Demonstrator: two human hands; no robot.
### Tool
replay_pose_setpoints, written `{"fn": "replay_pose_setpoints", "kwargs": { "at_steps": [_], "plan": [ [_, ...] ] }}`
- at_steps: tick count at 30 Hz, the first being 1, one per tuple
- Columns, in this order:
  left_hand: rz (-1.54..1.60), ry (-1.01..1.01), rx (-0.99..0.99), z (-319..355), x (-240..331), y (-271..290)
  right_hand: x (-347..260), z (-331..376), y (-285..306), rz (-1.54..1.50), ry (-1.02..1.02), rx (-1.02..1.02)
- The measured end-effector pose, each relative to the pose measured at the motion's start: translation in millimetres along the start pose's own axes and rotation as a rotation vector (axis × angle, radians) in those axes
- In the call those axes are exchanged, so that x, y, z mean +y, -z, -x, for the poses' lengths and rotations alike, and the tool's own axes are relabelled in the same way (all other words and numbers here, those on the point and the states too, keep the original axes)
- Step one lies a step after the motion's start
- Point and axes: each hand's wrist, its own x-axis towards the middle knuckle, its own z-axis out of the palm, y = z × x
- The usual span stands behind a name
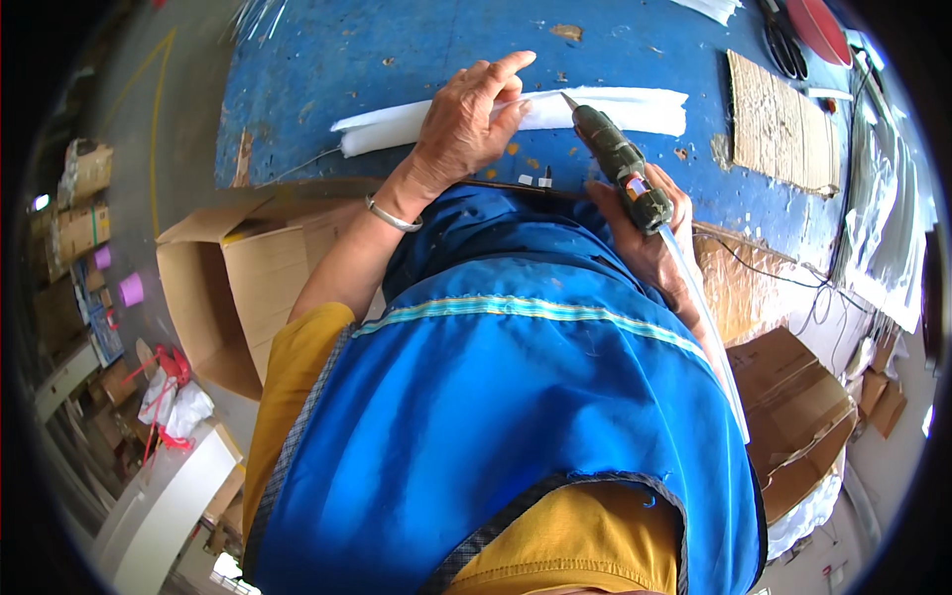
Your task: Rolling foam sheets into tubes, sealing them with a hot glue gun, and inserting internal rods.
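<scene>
My left hand [466, 124] presses flat on a long white foam strip [615, 107] lying across the blue worktable [377, 50]. My right hand [650, 243] grips a dark green hot glue gun [620, 169] with its nozzle pointing at the strip just right of my left hand. A long clear glue stick [709, 327] sticks out of the gun's back, down past my blue apron. A metal bangle [392, 216] circles my left wrist.
A brown cardboard piece [778, 124] lies on the table at right, with scissors [783, 40] beyond it. An open cardboard box [233, 288] stands at my left, more boxes [793, 416] at my right. White sheets [888, 228] hang at the far right.
</scene>
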Motion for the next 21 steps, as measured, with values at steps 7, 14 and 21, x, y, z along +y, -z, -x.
{"fn": "replay_pose_setpoints", "kwargs": {
  "at_steps": [7,14,21],
  "plan": [
    [0.002,-0.006,0.008,0.0,-0.6,-0.7,1.2,1.6,3.9,0.016,-0.002,0.012],
    [0.006,-0.007,0.014,0.2,-0.1,-1.1,2.7,3.3,7.7,0.026,-0.034,0.028],
    [0.013,0.007,0.002,0.2,-0.8,-1.1,7.2,5.6,9.3,-0.023,-0.091,0.040]
  ]
}}
